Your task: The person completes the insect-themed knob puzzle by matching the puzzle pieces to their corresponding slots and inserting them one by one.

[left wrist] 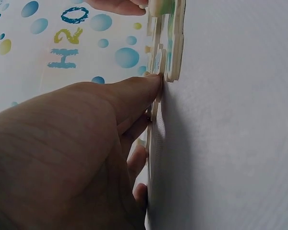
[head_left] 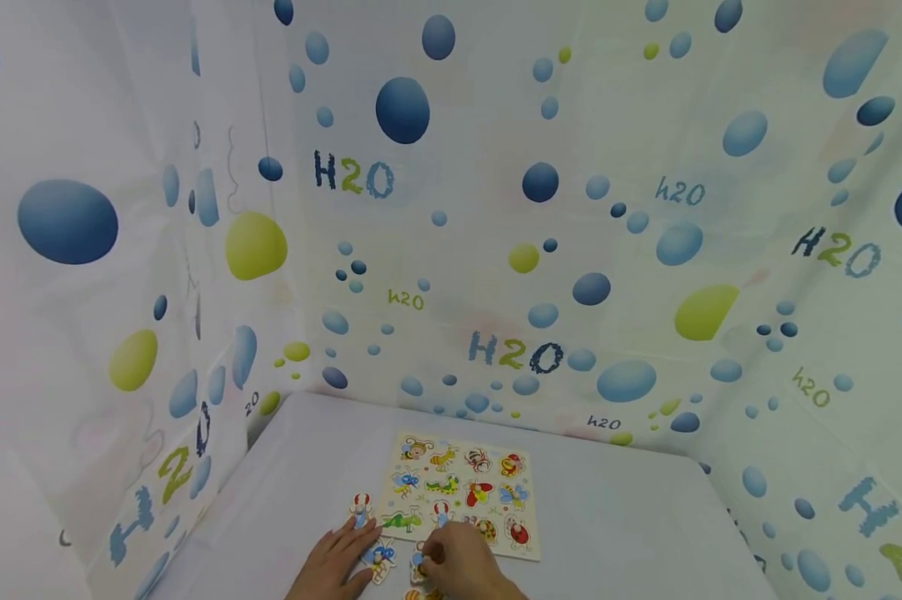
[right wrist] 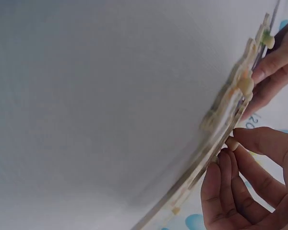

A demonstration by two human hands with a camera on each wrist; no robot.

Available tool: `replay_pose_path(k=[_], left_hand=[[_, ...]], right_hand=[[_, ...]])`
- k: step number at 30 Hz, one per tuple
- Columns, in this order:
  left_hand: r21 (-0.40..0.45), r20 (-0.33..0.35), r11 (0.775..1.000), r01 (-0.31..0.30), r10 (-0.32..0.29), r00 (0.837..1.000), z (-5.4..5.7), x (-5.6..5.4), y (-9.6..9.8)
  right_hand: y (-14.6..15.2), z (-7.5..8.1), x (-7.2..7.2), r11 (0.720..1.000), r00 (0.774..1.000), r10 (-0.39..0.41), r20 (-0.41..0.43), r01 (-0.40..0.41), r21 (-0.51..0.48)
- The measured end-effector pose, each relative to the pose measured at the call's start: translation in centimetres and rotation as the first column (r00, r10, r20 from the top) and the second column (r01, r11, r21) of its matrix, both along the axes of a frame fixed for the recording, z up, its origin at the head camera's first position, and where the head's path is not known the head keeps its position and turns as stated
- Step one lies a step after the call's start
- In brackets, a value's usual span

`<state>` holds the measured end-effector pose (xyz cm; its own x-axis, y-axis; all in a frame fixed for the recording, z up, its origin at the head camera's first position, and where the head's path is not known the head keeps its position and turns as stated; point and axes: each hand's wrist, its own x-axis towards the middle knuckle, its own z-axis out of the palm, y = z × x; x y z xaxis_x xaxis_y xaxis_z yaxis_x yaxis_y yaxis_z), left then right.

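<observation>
A wooden knob puzzle board (head_left: 458, 504) printed with colourful insects lies on the white table. My right hand (head_left: 462, 562) is at its front edge, and in the right wrist view the thumb and forefinger pinch a small wooden knob (right wrist: 232, 143). Partly hidden by those fingers in the head view is an insect puzzle piece (head_left: 418, 568). My left hand (head_left: 334, 560) lies left of the board with fingers extended. Its fingertips are by a red-horned insect piece (head_left: 360, 507), and its thumb is beside a blue insect piece (head_left: 379, 557).
More orange-striped pieces (head_left: 413, 594) show at the bottom edge of the head view. The white tabletop (head_left: 616, 517) extends right of the board. Hanging sheets (head_left: 466, 250) with blue and green bubbles and H2O lettering enclose the table at the back and both sides.
</observation>
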<state>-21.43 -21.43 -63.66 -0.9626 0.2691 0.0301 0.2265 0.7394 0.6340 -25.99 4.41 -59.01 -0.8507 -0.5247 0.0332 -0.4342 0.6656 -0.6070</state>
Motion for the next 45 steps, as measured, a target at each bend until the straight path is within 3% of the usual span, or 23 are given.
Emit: replay_pose_path(k=[11, 16, 23, 32, 45], left_hand=[[-0.008, -0.02, 1.0, 0.016, -0.016, 1.0, -0.2, -0.1, -0.1], [-0.017, -0.022, 1.0, 0.018, -0.019, 1.0, -0.4, -0.2, -0.1], [-0.031, -0.031, 0.999, 0.029, -0.03, 0.999, -0.9, -0.4, -0.3], [-0.018, -0.087, 0.999, 0.044, -0.045, 0.995, -1.5, -0.5, -0.5], [-0.01, -0.145, 0.999, 0.052, -0.053, 0.988, -1.6, -0.5, -0.7]], right_hand=[[-0.7, 0.6, -1.1, 1.0, 0.997, -0.019, -0.071, 0.019, 0.0], [-1.0, 0.6, -1.6, 1.0, 0.989, -0.024, -0.146, 0.025, 0.002], [-1.4, 0.4, -2.3, 0.999, 0.985, -0.037, -0.17, 0.037, 0.001], [-2.0, 0.7, -3.5, 0.998, 0.959, -0.051, -0.277, 0.06, 0.023], [-2.8, 0.5, -5.3, 0.997, 0.943, -0.06, -0.326, 0.075, 0.032]])
